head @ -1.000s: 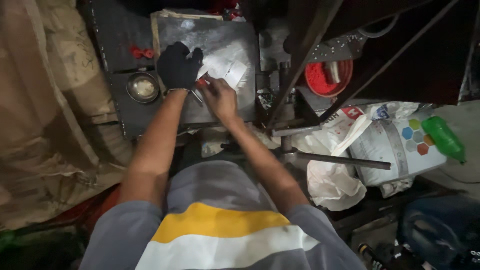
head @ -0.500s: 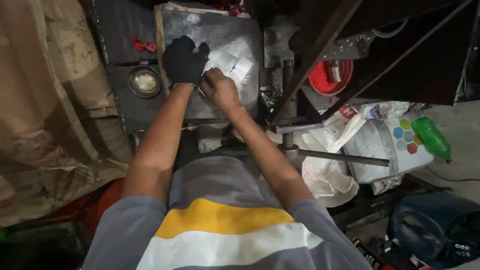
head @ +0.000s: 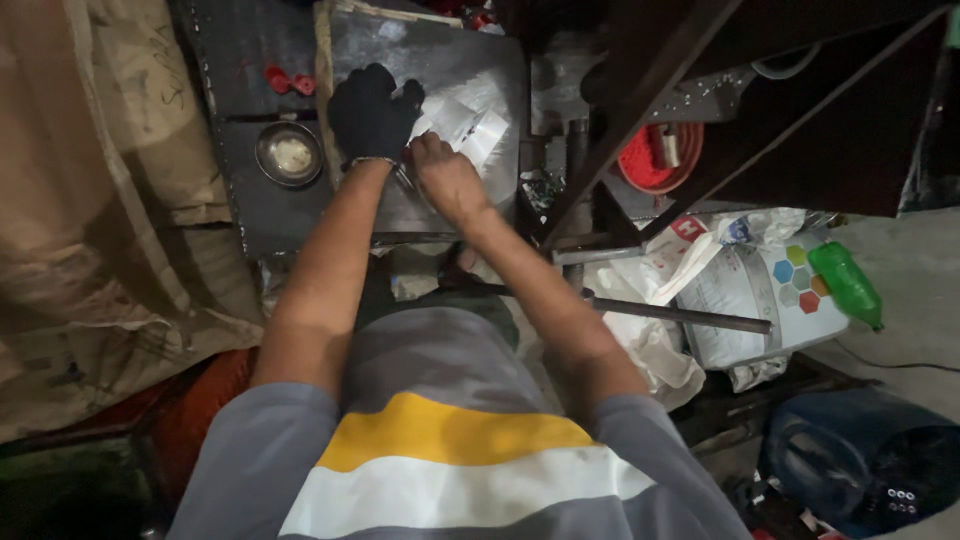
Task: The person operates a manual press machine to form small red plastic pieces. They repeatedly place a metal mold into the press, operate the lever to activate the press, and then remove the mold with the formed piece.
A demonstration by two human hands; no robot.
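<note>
gloved left hand (head: 372,112) & bare right hand (head: 447,180) on white sheets (head: 468,128)

Dim, patchy light; dark corners

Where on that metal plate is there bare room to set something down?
Bare metal plate lies above the gloved left hand, toward the far edge, and below the right hand at the near edge. It is crowded where the white pieces lie by both hands. The bowl fills the left panel.

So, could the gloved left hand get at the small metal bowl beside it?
Probably yes: the left hand rests on the dark metal plate, and the bowl sits just to its left with nothing between them.
</note>
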